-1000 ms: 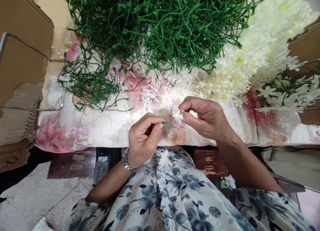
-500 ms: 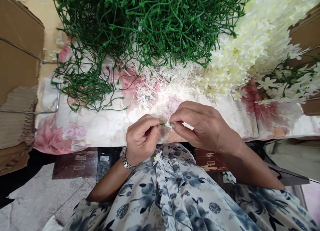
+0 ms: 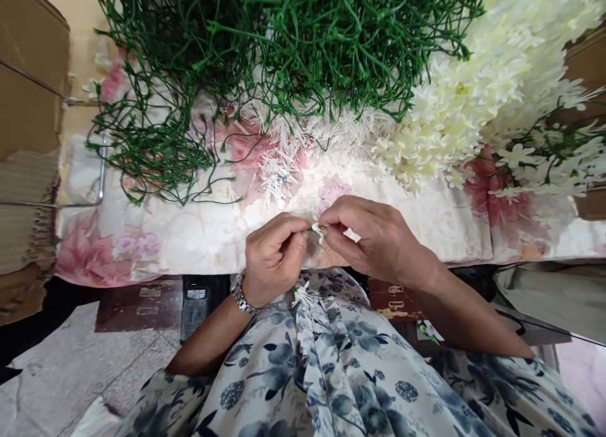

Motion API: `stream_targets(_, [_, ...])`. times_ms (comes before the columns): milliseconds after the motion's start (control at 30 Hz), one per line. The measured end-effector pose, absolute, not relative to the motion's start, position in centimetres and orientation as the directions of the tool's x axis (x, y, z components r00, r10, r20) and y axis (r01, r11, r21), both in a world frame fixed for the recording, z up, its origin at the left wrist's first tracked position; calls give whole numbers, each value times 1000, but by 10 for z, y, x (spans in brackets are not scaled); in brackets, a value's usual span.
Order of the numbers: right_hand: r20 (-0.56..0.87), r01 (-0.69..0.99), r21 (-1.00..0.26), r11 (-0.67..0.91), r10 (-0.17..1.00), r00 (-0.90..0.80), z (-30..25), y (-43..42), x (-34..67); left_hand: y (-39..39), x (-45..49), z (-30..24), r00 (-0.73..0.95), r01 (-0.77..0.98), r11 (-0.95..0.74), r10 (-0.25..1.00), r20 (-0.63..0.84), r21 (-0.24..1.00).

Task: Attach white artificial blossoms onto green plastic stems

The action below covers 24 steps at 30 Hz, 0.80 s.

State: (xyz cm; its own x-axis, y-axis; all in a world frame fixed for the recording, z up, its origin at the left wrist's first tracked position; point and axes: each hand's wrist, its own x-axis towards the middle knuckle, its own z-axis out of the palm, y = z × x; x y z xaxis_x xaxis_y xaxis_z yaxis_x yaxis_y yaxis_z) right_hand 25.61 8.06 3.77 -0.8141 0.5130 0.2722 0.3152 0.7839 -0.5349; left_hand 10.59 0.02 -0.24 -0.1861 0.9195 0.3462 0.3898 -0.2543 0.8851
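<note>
Floral cloth (image 3: 199,232) spreads before you under heaped greenery (image 3: 312,39) and pale blossoms (image 3: 449,118). Your left hand (image 3: 274,258) is closed to a pinch on a green stem (image 3: 311,228); your right hand (image 3: 376,238), thumb and forefinger nearly together, pinches a white flower (image 3: 317,230). The flower sits at the stem's tip, between your hands, near the cloth's front edge.

Cream tablecloth (image 3: 189,235) printed with pink flowers, bearing 1 large tangle of wiry green stems (image 3: 331,39), thin white sticks (image 3: 350,131), heaped creamy-white blossoms (image 3: 473,102).
</note>
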Motion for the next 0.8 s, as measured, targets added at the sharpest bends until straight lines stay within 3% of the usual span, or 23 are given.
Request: stream_targets(800, [287,368,-682,632,694,-661,22,69,244,0,102,-8,-248,230,-137,949,195,963])
